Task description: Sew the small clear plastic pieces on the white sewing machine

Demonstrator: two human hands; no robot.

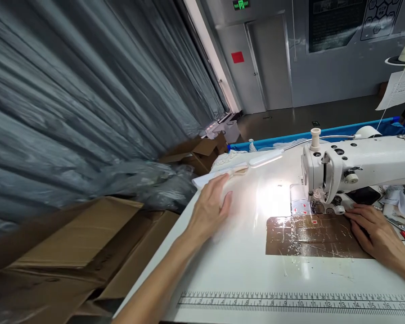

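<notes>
Grey curtain (87, 90) hangs in pleats well to the left of the white sewing machine (378, 157). The white table (236, 274) spreads under the machine and reaches out to its left and near side. Open cardboard boxes (77, 238) stand beyond the table's edge, well left of the machine. A glossy brown sheet (300, 243) lies flat on the near side of the machine's needle end, and a ruler scale (290, 302) runs across the table, nearer still.

The left hand (207, 207) is well left of the machine, thumb apart from the fingers, the gap between them unfilled. Its fingertips are over folded white and cream cloth (238, 171), which lies by the table's left edge, left of the machine; whether they touch it, I cannot tell. The right hand (376, 229) is below the machine's arm, fingers stretched toward the needle end; their tips are hard to make out, so I cannot tell whether they hold anything. Just beside them on the machine is a small knob (339, 210). Tiny red marks (304, 212) show beside the needle end.
</notes>
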